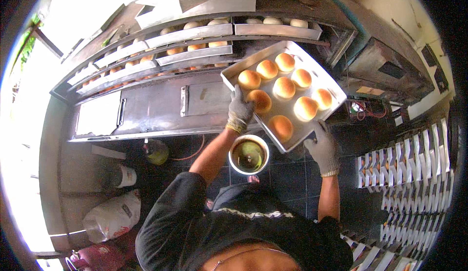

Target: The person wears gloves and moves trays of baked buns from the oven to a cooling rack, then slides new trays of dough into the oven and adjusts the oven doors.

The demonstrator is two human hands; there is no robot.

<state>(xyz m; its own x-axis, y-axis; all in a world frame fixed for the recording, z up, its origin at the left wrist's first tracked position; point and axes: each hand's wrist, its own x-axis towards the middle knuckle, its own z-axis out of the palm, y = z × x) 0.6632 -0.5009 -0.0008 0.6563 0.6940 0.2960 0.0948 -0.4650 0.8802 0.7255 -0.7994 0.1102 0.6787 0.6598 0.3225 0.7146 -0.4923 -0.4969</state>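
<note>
A square metal baking tray (325, 81) is held up in front of me, tilted so its corners point left and right. Several round golden-brown buns (284, 88) sit spaced apart on it. My left hand (240, 111), in a grey work glove, grips the tray's left edge beside a bun. At the near right edge my right hand (323, 149), also gloved, is closed on the rim with the thumb up along it. Below the tray's near left edge stands a white bucket (233, 161) with dark liquid inside.
Ahead, a long metal oven front (151, 107) has shelves above it with trays (190, 36) of pale and browned buns. A rack of stacked trays (404, 159) stands at right. On the left are a gas cylinder (156, 152), a white sack (113, 217) and a small white bucket (127, 176).
</note>
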